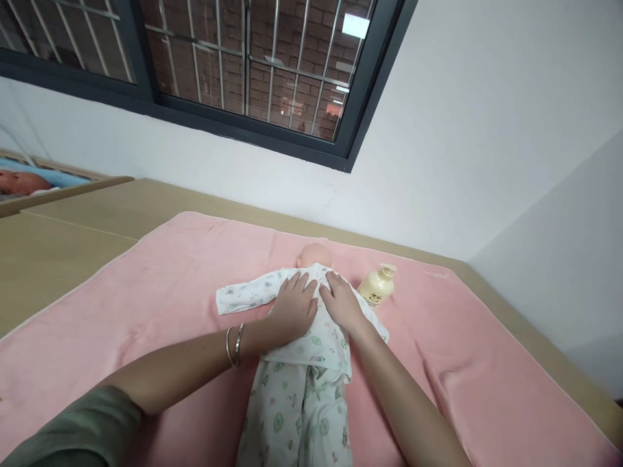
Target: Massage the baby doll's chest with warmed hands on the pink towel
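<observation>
A baby doll [315, 255] lies stretched out on a pink blanket [195, 272], its bald head toward the wall. It wears a white printed top [324, 344] and printed trousers [280, 415]; one sleeve reaches out to the left. My left hand [293, 308] rests flat on the left part of the top, fingers extended and slightly spread. On the upper right of the top lies my right hand [342, 301], its fingers stretched toward the doll's head. Neither hand is gripping anything. Which way the doll's face points is hard to tell.
A cream pump bottle [378, 285] is on the blanket, right of the doll. Under the blanket is a wooden surface [87, 214], meeting a white wall [233, 165] below a barred window [263, 71]. A blue-lined tray with a partly visible doll [22, 182] is at far left.
</observation>
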Tool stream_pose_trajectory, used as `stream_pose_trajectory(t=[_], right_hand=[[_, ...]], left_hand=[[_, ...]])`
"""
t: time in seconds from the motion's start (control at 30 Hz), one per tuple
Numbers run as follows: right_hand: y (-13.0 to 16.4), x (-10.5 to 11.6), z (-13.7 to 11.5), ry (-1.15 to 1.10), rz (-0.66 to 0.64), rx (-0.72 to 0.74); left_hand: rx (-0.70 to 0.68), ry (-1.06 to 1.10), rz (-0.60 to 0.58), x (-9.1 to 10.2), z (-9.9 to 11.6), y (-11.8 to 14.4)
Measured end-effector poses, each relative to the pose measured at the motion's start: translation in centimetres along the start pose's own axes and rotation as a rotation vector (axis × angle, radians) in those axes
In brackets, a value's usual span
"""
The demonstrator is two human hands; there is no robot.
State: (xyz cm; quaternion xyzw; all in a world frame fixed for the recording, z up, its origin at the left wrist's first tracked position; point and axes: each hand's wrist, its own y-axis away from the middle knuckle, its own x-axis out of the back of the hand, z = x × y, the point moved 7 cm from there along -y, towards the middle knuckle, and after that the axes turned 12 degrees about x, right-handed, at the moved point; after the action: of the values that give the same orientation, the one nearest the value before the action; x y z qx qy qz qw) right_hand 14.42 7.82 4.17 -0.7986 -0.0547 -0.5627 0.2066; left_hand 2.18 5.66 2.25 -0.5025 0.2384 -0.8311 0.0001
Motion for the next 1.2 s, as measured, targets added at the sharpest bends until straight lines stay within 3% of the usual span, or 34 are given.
stream_pose_trajectory(t=[0.3,0.47,0.7,0.9,1.03,1.2], right_hand=[[2.0,-0.2,-3.2,0.010,-0.109,0.008],[1.2,0.1,-2.2,-0.009,-0.060,0.016],[-0.2,0.3,-0.3,-0.043,-0.066,0.091],[1.3,-0.5,-2.5,0.114,-0.102,-0.061],[1.9,-0.3,-4.2,0.122,-0.113,-0.048],[1.0,0.6,-2.5,0.024,-0.066,0.006]], left_hand=[[0.078,0.093,-0.098,-0.1,-2.7,-3.6],[0.091,0.000,-0.068,-0.1,-1.8,-2.3],[-0.047,-0.046,-0.076,0.7,0.6,-0.2],[0.082,0.025,-0.172,0.7,-1.7,-2.9],[0.130,0.040,-0.177,0.2,-2.7,-4.1],[0.114,-0.031,-0.096,0.2,-1.9,-2.7]])
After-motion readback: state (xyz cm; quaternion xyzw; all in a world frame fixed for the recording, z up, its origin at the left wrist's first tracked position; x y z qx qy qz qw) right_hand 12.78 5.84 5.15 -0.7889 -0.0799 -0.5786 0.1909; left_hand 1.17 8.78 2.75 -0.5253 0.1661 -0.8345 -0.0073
